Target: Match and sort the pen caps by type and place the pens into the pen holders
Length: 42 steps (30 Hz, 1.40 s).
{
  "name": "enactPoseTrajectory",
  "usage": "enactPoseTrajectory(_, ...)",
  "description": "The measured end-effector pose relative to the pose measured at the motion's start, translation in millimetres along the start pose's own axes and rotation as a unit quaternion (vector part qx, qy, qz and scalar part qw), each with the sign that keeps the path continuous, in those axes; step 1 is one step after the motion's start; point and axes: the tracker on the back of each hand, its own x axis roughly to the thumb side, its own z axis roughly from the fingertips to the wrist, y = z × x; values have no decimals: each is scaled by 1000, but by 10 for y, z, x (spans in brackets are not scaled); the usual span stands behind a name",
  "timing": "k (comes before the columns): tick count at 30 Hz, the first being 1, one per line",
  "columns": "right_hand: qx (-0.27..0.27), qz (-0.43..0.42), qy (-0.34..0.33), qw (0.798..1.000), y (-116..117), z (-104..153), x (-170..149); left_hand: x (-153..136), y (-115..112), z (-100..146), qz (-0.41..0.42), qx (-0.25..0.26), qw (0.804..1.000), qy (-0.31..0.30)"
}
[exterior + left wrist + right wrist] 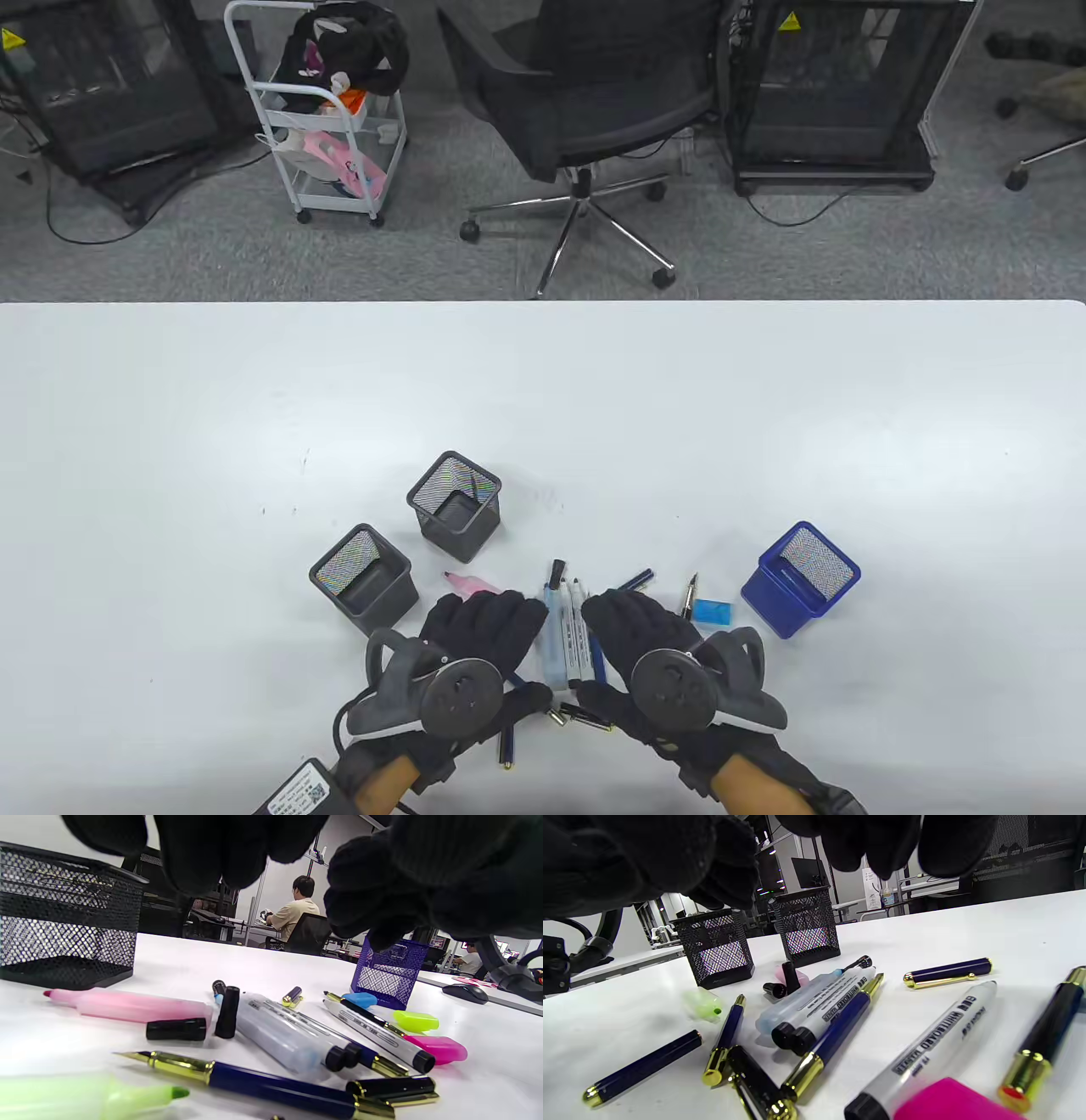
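Table view: a white tabletop [254, 407] fills the lower part, with grey carpet behind it, a black office chair [585, 93], a white trolley [327, 119] and 2 dark cabinets. 2 black mesh holders [456, 505] stand left of centre and 1 blue mesh holder [800, 579] stands to the right. Loose pens [564, 628] lie between the left hand [475, 632] and the right hand [636, 632]; both hover over the pile with fingers loosely bent, holding nothing.

Left wrist view: a pink highlighter [131, 1007], 2 black caps [176, 1029], whiteboard markers [377, 1035] and a navy fountain pen [271, 1086] lie on the surface, uncapped. A seated person [295, 914] works at a far desk.

Right wrist view: navy caps [948, 972] lie apart from their pens; both black holders stand behind the pile.
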Motion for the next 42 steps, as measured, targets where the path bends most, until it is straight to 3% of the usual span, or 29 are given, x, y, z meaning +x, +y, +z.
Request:
enactPoseTrajectory(30, -25, -41, 38, 998, -102, 78, -147, -27, 33, 25, 8, 5, 1000, 12)
enactPoseTrajectory(34, -58, -52, 93, 993, -229, 165, -291, -68, 61, 58, 15, 10, 1000, 21)
enactPoseTrajectory(37, -70, -64, 171, 981, -328, 214, -451, -88, 75, 76, 19, 13, 999, 24)
enactPoseTrajectory(42, -19, -38, 317, 947, -430, 144, -593, -77, 92, 82, 19, 17, 999, 20)
